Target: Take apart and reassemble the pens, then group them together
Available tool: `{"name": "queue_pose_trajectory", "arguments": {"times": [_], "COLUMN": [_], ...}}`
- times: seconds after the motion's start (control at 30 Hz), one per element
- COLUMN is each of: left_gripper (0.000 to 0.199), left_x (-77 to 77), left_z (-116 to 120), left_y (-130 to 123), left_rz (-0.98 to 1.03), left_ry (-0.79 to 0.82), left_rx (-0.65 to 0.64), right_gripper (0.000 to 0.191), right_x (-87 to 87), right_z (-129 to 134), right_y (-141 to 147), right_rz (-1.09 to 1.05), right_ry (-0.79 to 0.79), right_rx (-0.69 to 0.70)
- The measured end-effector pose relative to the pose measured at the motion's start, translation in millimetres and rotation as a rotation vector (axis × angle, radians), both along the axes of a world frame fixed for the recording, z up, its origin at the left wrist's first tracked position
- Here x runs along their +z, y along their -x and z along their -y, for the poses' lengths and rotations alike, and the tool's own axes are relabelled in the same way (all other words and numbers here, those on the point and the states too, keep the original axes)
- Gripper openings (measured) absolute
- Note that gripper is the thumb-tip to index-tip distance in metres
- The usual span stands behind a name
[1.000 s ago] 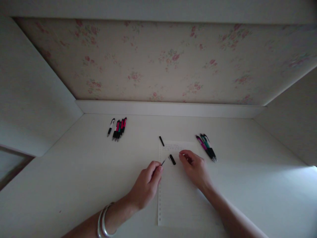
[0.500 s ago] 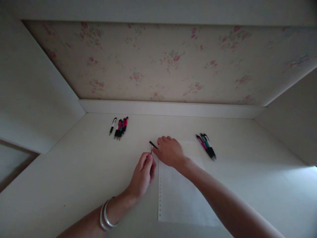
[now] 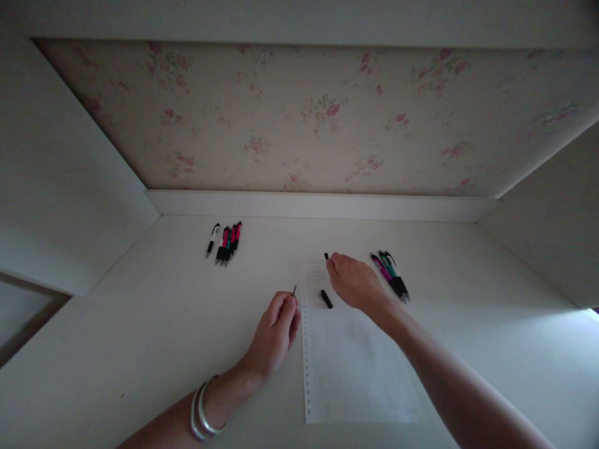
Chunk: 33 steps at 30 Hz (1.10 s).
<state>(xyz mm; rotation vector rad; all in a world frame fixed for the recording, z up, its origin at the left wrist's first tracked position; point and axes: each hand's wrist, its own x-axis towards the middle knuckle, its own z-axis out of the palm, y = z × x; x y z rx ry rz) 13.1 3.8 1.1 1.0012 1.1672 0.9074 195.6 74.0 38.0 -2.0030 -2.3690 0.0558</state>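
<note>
My left hand (image 3: 277, 327) is closed, pinching a thin dark stick, apparently a pen refill (image 3: 294, 290), whose end pokes up above the thumb. My right hand (image 3: 353, 279) is closed on a black pen barrel (image 3: 326, 256); only its short end shows beyond the fingers, the rest is hidden. Between the hands, a short black pen cap (image 3: 327, 300) with a clip lies on the upper part of a white sheet of punched paper (image 3: 360, 368). My right hand is over the sheet's top right part, my left beside its punched edge.
At the back left of the white desk (image 3: 187, 324) lie a white-and-black pen (image 3: 213, 240) and a group of pink, teal and black pens (image 3: 229, 243). Three pens (image 3: 390, 274) in purple, green and white lie right of my right hand. Panels and a floral-papered wall enclose the desk.
My right hand has moved right, away from my left hand, with the black barrel. The black cap on the paper has come into view. My left hand has shifted slightly right.
</note>
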Motion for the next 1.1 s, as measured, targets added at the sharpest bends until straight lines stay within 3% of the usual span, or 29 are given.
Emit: {"name": "queue_pose_trajectory", "arguments": {"times": [0.2, 0.4, 0.53, 0.67, 0.83, 1.1], "left_gripper": [0.035, 0.033, 0.034, 0.038, 0.036, 0.034], "left_x": [2.1, -0.2, -1.2, 0.6, 2.9, 2.5], "left_z": [1, 1, 1, 0, 0, -1], "left_y": [0, 2, 2, 2, 2, 2], "left_rz": [-0.023, -0.061, -0.096, -0.142, -0.174, -0.246], "left_ry": [-0.05, -0.09, -0.092, -0.123, -0.148, -0.178], "left_rx": [-0.062, -0.103, -0.12, -0.157, -0.172, -0.211], "right_gripper": [0.03, 0.035, 0.035, 0.026, 0.038, 0.04], "right_x": [-20.5, -22.2, -19.7, -15.0, -15.4, -26.2], "right_z": [43, 43, 50, 70, 78, 73], "right_y": [-12, -8, -12, -5, 9, -1], "right_rz": [0.027, -0.017, -0.288, -0.683, -0.749, -0.773], "right_ry": [0.029, -0.015, -0.049, -0.043, -0.024, -0.15], "right_rx": [0.021, 0.077, 0.074, 0.272, 0.443, 0.312]}}
